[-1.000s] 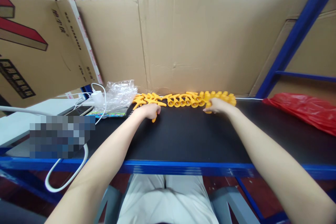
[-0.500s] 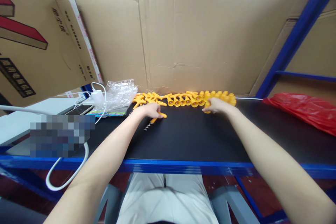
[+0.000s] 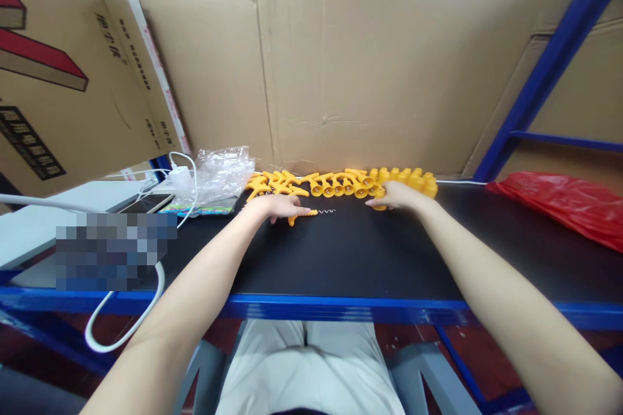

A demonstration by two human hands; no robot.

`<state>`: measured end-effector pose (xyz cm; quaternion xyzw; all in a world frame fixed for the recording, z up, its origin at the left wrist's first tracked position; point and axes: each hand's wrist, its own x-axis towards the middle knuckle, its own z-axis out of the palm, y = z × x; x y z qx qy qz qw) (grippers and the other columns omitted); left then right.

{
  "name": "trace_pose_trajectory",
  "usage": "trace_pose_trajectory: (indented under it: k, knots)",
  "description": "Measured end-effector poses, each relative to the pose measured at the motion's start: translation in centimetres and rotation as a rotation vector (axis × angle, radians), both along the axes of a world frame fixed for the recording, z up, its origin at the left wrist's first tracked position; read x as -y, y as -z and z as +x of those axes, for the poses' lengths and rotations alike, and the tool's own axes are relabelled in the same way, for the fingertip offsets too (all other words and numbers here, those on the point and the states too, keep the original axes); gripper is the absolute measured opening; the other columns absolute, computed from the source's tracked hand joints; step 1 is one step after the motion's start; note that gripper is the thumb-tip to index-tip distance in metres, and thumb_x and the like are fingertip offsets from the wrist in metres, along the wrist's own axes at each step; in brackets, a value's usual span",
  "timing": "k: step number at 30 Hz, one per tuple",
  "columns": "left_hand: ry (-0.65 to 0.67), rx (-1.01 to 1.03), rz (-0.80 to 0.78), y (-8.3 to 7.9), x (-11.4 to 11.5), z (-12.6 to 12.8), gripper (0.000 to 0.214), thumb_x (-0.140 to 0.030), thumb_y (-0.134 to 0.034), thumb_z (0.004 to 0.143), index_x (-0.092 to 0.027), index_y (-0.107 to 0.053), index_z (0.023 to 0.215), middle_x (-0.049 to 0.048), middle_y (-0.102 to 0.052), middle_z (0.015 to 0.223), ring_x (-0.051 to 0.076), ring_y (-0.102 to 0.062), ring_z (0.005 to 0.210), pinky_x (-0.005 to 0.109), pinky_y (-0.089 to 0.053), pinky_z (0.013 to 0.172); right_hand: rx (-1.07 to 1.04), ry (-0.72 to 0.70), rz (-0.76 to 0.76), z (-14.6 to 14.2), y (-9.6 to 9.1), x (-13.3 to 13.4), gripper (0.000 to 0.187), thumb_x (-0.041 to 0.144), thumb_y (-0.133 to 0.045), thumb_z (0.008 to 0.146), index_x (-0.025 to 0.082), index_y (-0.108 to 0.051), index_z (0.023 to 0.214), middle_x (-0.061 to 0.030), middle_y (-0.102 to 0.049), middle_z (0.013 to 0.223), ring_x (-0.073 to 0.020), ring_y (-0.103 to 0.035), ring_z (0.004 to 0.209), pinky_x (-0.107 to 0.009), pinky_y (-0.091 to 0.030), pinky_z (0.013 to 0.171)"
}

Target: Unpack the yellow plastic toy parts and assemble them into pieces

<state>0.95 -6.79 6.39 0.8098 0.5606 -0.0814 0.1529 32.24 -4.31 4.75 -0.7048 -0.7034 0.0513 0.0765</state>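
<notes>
My left hand (image 3: 285,207) is closed on the yellow handle of a corkscrew (image 3: 314,213). Its metal spiral points right, just above the black tabletop. Farther right, my right hand (image 3: 393,196) grips a yellow bell-shaped cup (image 3: 379,200), partly hidden by the fingers. Behind my left hand lies a heap of yellow corkscrews (image 3: 277,181). Between the hands, toward the back, runs a row of yellow corkscrews set in cups (image 3: 339,190), their open ends facing me. Several more yellow cups (image 3: 413,180) are lined up behind my right hand.
The black tabletop (image 3: 350,259) has a blue metal front edge. A cardboard sheet (image 3: 370,78) stands along the back. To the left are clear plastic wrap (image 3: 219,168), a white cable (image 3: 160,279) and a blurred-out patch. Red plastic bags (image 3: 559,204) lie at the right.
The corkscrew in my left hand has swung round: its spiral pointed down-left and now points right. My right hand has shifted slightly left with the yellow cup.
</notes>
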Motion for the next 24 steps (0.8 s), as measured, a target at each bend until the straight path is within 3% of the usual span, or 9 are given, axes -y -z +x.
trace_pose_trajectory:
  k: [2,4,8,12,15,24]
  knots:
    - [0.016,0.005,-0.053,-0.2,0.0,-0.2,0.057,-0.060,-0.052,0.072,-0.023,-0.052,0.115,0.0033,-0.067,0.094,0.011,-0.055,0.049,0.025,-0.044,0.054,0.028,-0.027,0.083,-0.2,0.0,-0.1,0.034,0.046,-0.070,0.066,0.017,-0.056,0.076,-0.0057,-0.061,0.070,-0.0244,-0.061,0.070,-0.032,-0.044,0.060]
    - [0.018,0.018,-0.017,0.0,-0.1,-0.2,0.050,-0.049,-0.059,0.070,-0.022,-0.052,0.112,0.0024,-0.067,0.089,0.010,-0.053,0.047,0.022,-0.042,0.050,0.041,-0.088,0.149,-0.6,0.1,-0.1,0.029,0.038,-0.072,0.065,0.017,-0.057,0.080,-0.0046,-0.060,0.072,-0.0236,-0.060,0.070,-0.031,-0.044,0.059]
    - [0.027,0.094,0.093,1.2,-0.7,-0.2,0.030,-0.036,-0.053,0.072,-0.019,-0.055,0.096,0.0039,-0.066,0.082,0.010,-0.053,0.049,0.021,-0.040,0.044,0.021,-0.282,0.230,-1.8,0.6,-0.1,0.020,0.028,-0.070,0.068,0.019,-0.060,0.083,-0.0044,-0.064,0.080,-0.0223,-0.061,0.074,-0.033,-0.047,0.065]
    - [0.024,0.149,0.123,1.9,-1.2,-0.4,0.028,-0.037,-0.053,0.071,-0.019,-0.054,0.093,0.0037,-0.065,0.078,0.011,-0.053,0.049,0.020,-0.040,0.042,-0.002,-0.495,0.314,-3.2,1.3,0.0,0.023,0.025,-0.067,0.073,0.017,-0.065,0.095,-0.0095,-0.065,0.101,-0.0246,-0.060,0.095,-0.036,-0.046,0.084]
    - [0.027,0.160,0.127,1.9,-1.3,-0.4,0.028,-0.036,-0.054,0.070,-0.018,-0.054,0.091,0.0035,-0.064,0.077,0.011,-0.054,0.049,0.020,-0.040,0.041,0.019,-0.606,0.325,-4.1,1.8,0.1,0.026,0.025,-0.064,0.076,0.018,-0.066,0.101,-0.0099,-0.065,0.105,-0.0248,-0.058,0.101,-0.037,-0.044,0.089]
    - [0.033,0.218,0.117,1.7,-1.0,-0.3,0.025,-0.033,-0.054,0.070,-0.018,-0.054,0.089,0.0019,-0.064,0.072,0.011,-0.052,0.048,0.020,-0.039,0.043,0.014,-0.654,0.348,-5.0,2.6,0.2,0.031,0.025,-0.060,0.081,0.015,-0.064,0.110,-0.0126,-0.063,0.105,-0.0251,-0.058,0.099,-0.038,-0.044,0.088]
